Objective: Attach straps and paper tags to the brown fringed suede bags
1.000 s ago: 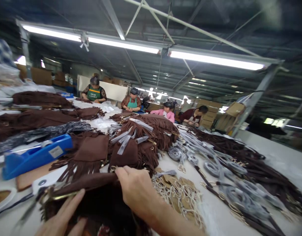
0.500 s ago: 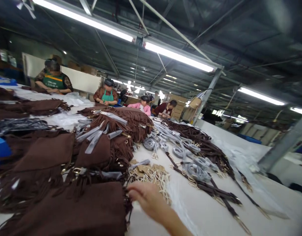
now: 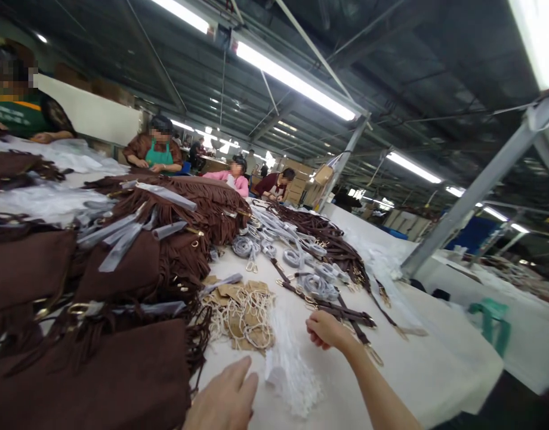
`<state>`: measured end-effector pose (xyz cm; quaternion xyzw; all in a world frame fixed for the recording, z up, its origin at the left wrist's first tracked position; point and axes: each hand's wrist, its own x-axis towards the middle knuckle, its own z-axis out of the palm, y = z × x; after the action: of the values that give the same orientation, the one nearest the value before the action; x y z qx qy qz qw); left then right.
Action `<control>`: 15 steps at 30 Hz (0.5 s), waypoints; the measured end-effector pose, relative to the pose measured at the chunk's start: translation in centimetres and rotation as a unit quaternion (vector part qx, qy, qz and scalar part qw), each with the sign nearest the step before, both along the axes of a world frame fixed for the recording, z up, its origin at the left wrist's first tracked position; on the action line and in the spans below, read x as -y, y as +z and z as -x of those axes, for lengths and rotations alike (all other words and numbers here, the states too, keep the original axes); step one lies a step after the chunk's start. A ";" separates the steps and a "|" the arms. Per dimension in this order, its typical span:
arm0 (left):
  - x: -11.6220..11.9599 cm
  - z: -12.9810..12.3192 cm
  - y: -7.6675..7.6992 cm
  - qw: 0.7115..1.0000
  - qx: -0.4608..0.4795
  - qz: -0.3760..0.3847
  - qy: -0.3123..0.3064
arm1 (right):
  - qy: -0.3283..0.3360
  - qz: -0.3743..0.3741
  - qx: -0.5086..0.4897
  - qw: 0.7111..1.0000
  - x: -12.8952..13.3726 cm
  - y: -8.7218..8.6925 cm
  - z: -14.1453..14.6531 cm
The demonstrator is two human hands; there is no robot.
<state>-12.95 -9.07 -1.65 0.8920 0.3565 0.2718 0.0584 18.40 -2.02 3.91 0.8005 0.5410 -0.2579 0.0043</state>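
Observation:
My left hand (image 3: 225, 397) is at the bottom of the view, fingers stretched and apart, holding nothing I can see. It is beside a dark brown fringed bag (image 3: 122, 376), just below a heap of kraft-paper tags with cream strings (image 3: 247, 310). Farther right, my right hand (image 3: 326, 330) is above the white table with its fingers curled in; nothing shows in them. Close to it lie brown straps with gold clasps (image 3: 346, 312) and a coiled strap in clear wrap (image 3: 317, 285). Between my hands lies a bundle of thin clear plastic (image 3: 290, 364).
Stacked brown fringed bags (image 3: 167, 203) cover the left of the table (image 3: 418, 364). A long pile of dark straps (image 3: 341, 242) and clear plastic sheeting (image 3: 391, 286) lie to the right. Co-workers sit across the table, one in a green apron (image 3: 159, 154). A slanted metal post (image 3: 475, 191) stands right.
My right hand has left the edge of the brown bag and moved right, toward the straps. My left hand has come into view at the bottom. The view has turned right.

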 end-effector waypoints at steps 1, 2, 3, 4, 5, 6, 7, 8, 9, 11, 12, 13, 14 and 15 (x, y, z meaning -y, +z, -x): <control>-0.3 -1.8 0.8 0.999 -0.009 0.040 -0.006 | 0.006 0.002 -0.001 1.000 0.3 0.1 0.0; -0.6 -3.3 1.6 0.997 -0.007 0.070 -0.017 | 0.012 0.002 -0.002 1.000 0.8 0.2 -0.1; -0.9 -4.6 2.4 0.995 -0.010 0.098 -0.028 | 0.019 -0.001 -0.002 1.000 1.4 0.5 -0.2; -1.2 -5.7 3.2 0.991 -0.015 0.128 -0.037 | 0.025 -0.006 -0.002 1.000 2.1 0.7 -0.4; -1.6 -6.6 3.9 0.988 -0.021 0.149 -0.047 | 0.032 -0.013 0.000 0.999 2.9 0.9 -0.6; -2.0 -7.4 4.4 0.985 -0.028 0.163 -0.057 | 0.039 -0.023 0.004 0.999 3.8 1.1 -0.8; -2.5 -8.2 4.8 0.983 -0.033 0.170 -0.068 | 0.048 -0.036 0.010 0.998 4.7 1.1 -1.0; -2.9 -8.9 5.0 0.982 -0.034 0.169 -0.079 | 0.058 -0.052 0.018 0.997 5.7 1.1 -1.1; -3.4 -9.6 5.0 0.982 -0.033 0.164 -0.091 | 0.069 -0.069 0.027 0.995 6.6 0.9 -1.2; -4.1 -11.1 4.8 0.980 -0.034 0.161 -0.112 | 0.086 -0.100 0.049 0.990 8.2 0.2 -1.4; -4.3 -11.8 4.6 0.979 -0.037 0.161 -0.121 | 0.089 -0.114 0.061 0.988 8.9 -0.3 -1.4; -4.4 -12.4 4.3 0.977 -0.040 0.162 -0.130 | 0.089 -0.126 0.073 0.985 9.4 -0.9 -1.5; -4.5 -12.9 3.9 0.976 -0.044 0.164 -0.138 | 0.087 -0.138 0.084 0.983 9.9 -1.5 -1.7; -4.5 -13.3 3.5 0.974 -0.050 0.166 -0.146 | 0.084 -0.148 0.092 0.981 10.2 -2.0 -1.8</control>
<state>0.37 -4.53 1.82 0.9248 0.2649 0.1519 0.2270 20.25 -12.19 1.88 0.7644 0.6357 -0.0986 -0.0429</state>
